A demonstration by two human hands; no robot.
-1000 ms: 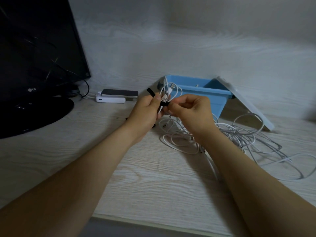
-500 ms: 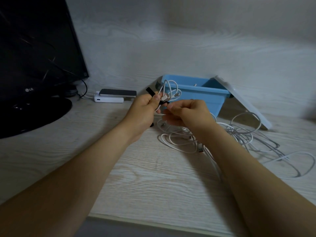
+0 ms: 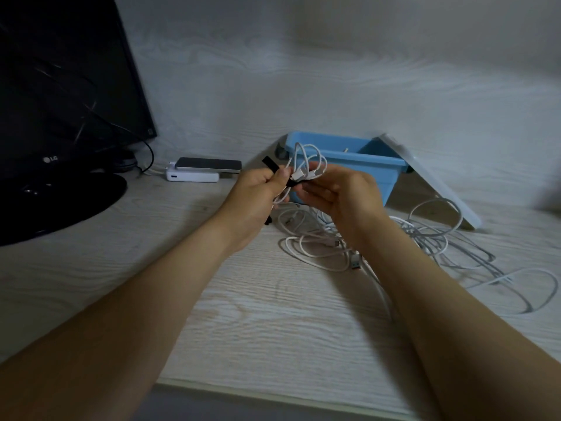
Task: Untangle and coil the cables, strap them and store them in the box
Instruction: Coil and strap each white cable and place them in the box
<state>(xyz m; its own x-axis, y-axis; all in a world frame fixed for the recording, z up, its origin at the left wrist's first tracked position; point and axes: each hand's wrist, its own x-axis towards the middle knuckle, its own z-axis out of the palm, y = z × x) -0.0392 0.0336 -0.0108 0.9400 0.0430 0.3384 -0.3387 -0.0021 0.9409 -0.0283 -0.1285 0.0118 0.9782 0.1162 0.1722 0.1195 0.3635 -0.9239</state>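
Note:
My left hand (image 3: 258,192) grips a small coil of white cable (image 3: 306,164) together with a black strap (image 3: 271,164) whose free end sticks up to the left. My right hand (image 3: 343,196) is right beside it with its fingers curled at the strap below the coil; whether they pinch it is hard to tell. Both hands are raised in front of the open blue box (image 3: 349,159). A tangle of white cables (image 3: 425,238) lies on the desk under and to the right of my right hand.
The box's white lid (image 3: 431,180) leans against its right side. A black monitor (image 3: 60,86) with its round base stands at the left. A phone on a white power bank (image 3: 194,171) lies near the wall. The desk's front edge runs along the bottom.
The hands have stayed together with the coil. My right hand's fingers have loosened from a tight pinch on the strap and shifted slightly lower. The view moved a little.

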